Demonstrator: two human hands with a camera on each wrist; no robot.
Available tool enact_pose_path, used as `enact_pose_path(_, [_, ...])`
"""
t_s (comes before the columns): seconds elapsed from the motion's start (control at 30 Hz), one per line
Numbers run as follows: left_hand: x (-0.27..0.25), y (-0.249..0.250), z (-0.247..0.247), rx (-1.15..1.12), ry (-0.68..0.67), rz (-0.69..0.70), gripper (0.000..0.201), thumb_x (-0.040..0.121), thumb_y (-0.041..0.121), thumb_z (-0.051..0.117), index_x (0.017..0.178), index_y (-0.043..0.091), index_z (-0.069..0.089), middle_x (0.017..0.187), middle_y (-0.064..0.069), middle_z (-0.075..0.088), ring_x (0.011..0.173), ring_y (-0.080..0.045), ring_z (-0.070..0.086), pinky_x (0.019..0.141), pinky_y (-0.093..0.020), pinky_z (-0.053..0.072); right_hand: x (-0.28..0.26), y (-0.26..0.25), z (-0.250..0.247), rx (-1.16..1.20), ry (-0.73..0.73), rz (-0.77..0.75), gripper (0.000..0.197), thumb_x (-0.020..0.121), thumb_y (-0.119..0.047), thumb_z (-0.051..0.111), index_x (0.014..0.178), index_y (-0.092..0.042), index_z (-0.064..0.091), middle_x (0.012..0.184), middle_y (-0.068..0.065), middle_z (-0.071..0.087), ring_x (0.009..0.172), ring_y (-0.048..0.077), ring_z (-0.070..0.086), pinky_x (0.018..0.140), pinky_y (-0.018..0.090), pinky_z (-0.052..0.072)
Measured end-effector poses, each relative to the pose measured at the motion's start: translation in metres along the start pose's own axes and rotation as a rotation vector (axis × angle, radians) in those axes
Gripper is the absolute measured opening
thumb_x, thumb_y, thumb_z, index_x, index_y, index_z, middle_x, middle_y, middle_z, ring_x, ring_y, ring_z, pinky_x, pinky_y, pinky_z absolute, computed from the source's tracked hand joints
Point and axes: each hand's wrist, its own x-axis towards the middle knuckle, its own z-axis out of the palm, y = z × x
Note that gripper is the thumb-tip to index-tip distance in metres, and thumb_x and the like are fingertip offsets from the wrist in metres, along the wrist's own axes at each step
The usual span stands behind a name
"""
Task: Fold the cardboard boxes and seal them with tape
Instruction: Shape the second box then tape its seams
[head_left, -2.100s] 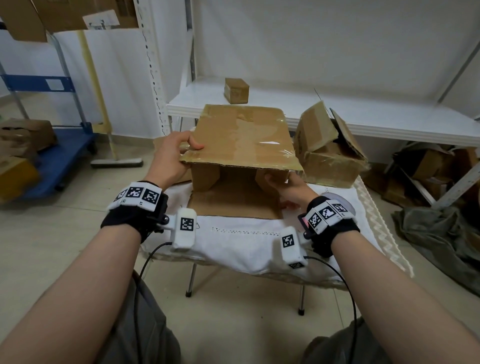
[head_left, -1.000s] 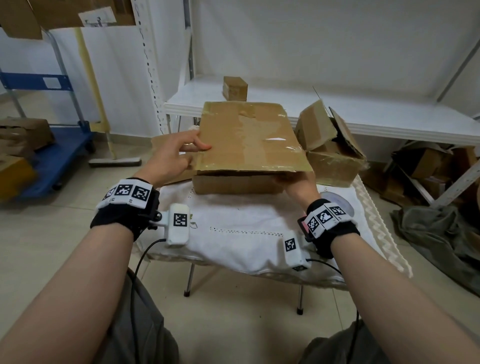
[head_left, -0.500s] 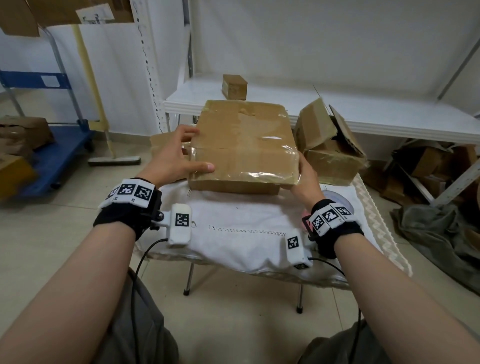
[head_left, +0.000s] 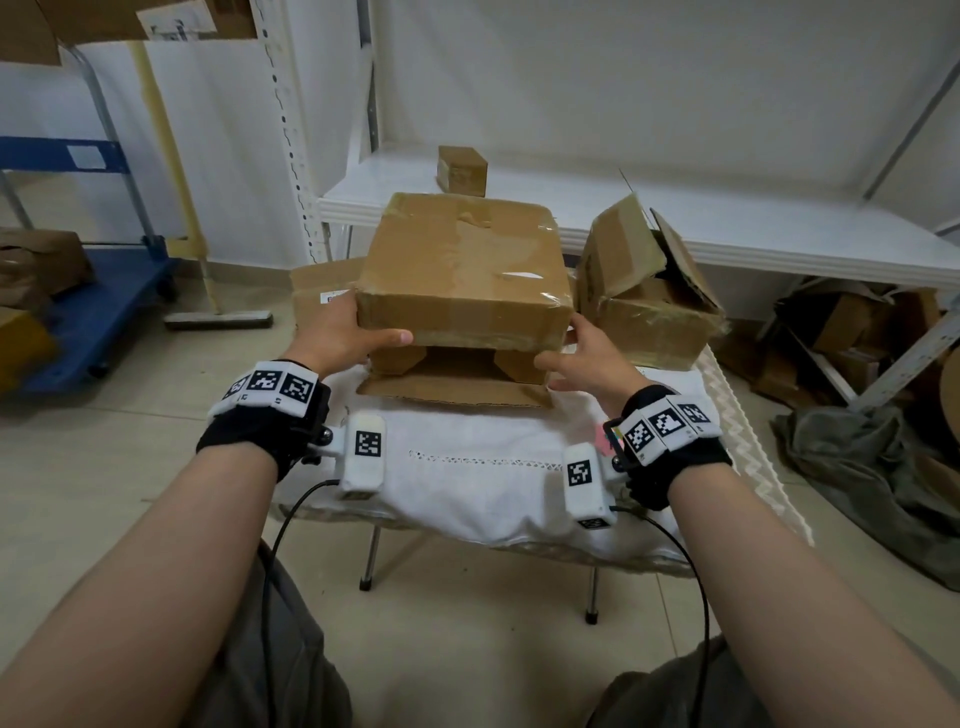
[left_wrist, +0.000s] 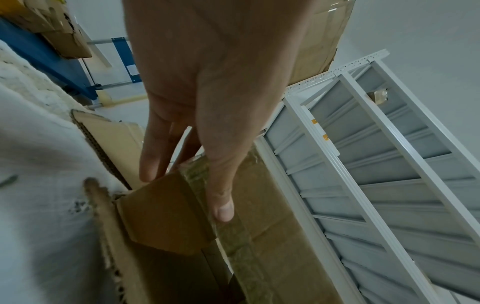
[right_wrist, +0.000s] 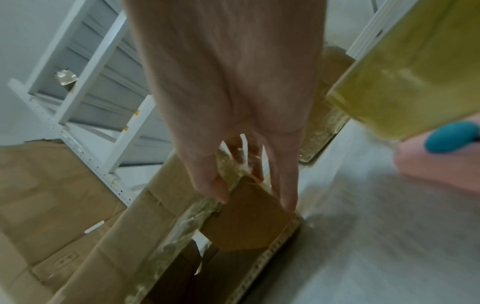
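A brown cardboard box (head_left: 462, 270) with old clear tape on it sits on the white cloth-covered table (head_left: 467, 467). Its near end is open. The top flap (head_left: 462, 317) hangs down, both side flaps (head_left: 395, 358) are turned inward, and the bottom flap (head_left: 457, 392) lies flat on the cloth. My left hand (head_left: 363, 327) grips the near left corner, thumb (left_wrist: 223, 209) along the taped flap edge and fingers on the side wall. My right hand (head_left: 561, 343) grips the near right corner the same way, thumb (right_wrist: 218, 193) on the taped edge.
A second open box (head_left: 649, 301) stands close to the right of mine. A small box (head_left: 462, 171) sits on the white shelf (head_left: 727, 234) behind. Flat cardboard (head_left: 322, 296) leans behind the left corner. A yellowish clear roll (right_wrist: 405, 82) lies near my right wrist. A blue cart (head_left: 88, 312) stands far left.
The top flap, pressed down over the front half a second ago, now hangs partly open, showing the side and bottom flaps. Both hands have slid to the near corners.
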Motion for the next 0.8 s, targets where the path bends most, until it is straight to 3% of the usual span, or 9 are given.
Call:
enact_pose_path(0.13, [-0.004,0.001,0.003,0.036,-0.077,-0.064,0.075,0.086,0.045,0.072,0.146,0.023,0.033,0.127,0.000,0.054,0.108,-0.025,0.061,0.072,-0.037,0.059,-0.001,0.000,0.008,0.122,-0.027,0.122,0.058,0.097,-0.006,0.062,0.147,-0.026,0.039,0.139,0.003,0.052,0.124,0.027,0.056,0.077,0.038,0.059])
enact_pose_path(0.23, [-0.005,0.001,0.005,0.045,-0.097,-0.070,0.076,0.090,0.045,0.067,0.151,0.026,0.024,0.126,0.002,0.050,0.105,-0.026,0.060,0.070,-0.040,0.060,0.001,-0.004,0.008,0.110,-0.065,0.194,0.056,0.099,-0.012,0.061,0.147,-0.028,0.036,0.139,0.005,0.052,0.126,0.031,0.054,0.088,0.042,0.055])
enact_pose_path(0.4, [-0.003,0.001,0.007,0.038,-0.089,-0.066,0.075,0.092,0.045,0.064,0.151,0.024,0.022,0.124,0.003,0.049,0.102,-0.023,0.059,0.064,-0.035,0.058,0.001,-0.009,0.005,0.091,-0.071,0.244,0.056,0.098,-0.020,0.063,0.147,-0.030,0.037,0.141,0.006,0.050,0.116,0.034,0.060,0.079,0.037,0.058])
enact_pose_path(0.47, [-0.002,0.001,0.008,0.036,-0.089,-0.075,0.075,0.093,0.045,0.063,0.152,0.024,0.022,0.123,0.003,0.049,0.102,-0.023,0.058,0.063,-0.034,0.056,0.000,-0.009,0.003,0.075,-0.065,0.234,0.057,0.098,-0.024,0.065,0.147,-0.030,0.037,0.140,0.005,0.050,0.112,0.034,0.061,0.081,0.039,0.059])
enact_pose_path(0.57, [-0.001,0.001,0.009,0.028,-0.078,-0.074,0.072,0.095,0.043,0.061,0.152,0.023,0.023,0.130,-0.002,0.052,0.102,-0.023,0.057,0.065,-0.029,0.052,-0.005,-0.011,0.001,0.077,-0.130,0.239,0.059,0.097,-0.038,0.065,0.147,-0.033,0.034,0.137,0.000,0.046,0.115,0.035,0.059,0.074,0.041,0.060])
enact_pose_path(0.67, [-0.001,0.001,0.009,0.036,-0.085,-0.084,0.072,0.094,0.044,0.061,0.152,0.023,0.023,0.138,-0.008,0.052,0.110,-0.029,0.060,0.070,-0.033,0.056,-0.007,-0.011,0.002,0.200,-0.174,0.240,0.055,0.096,-0.037,0.067,0.142,-0.035,0.036,0.147,0.002,0.042,0.122,0.037,0.056,0.068,0.042,0.063])
enact_pose_path(0.7, [-0.002,0.002,0.008,0.036,-0.095,-0.095,0.073,0.093,0.046,0.062,0.151,0.024,0.022,0.138,-0.010,0.051,0.112,-0.032,0.061,0.068,-0.036,0.060,-0.007,-0.011,0.003,0.232,-0.175,0.229,0.054,0.096,-0.034,0.067,0.141,-0.034,0.036,0.148,0.004,0.042,0.116,0.036,0.059,0.068,0.040,0.063])
enact_pose_path(0.8, [-0.004,0.003,0.006,0.029,-0.114,-0.112,0.075,0.092,0.048,0.063,0.151,0.028,0.021,0.141,-0.010,0.048,0.109,-0.033,0.063,0.066,-0.041,0.063,-0.005,-0.012,0.003,0.288,-0.139,0.197,0.053,0.097,-0.024,0.067,0.141,-0.024,0.039,0.137,0.011,0.050,0.076,0.025,0.063,0.062,0.030,0.060])
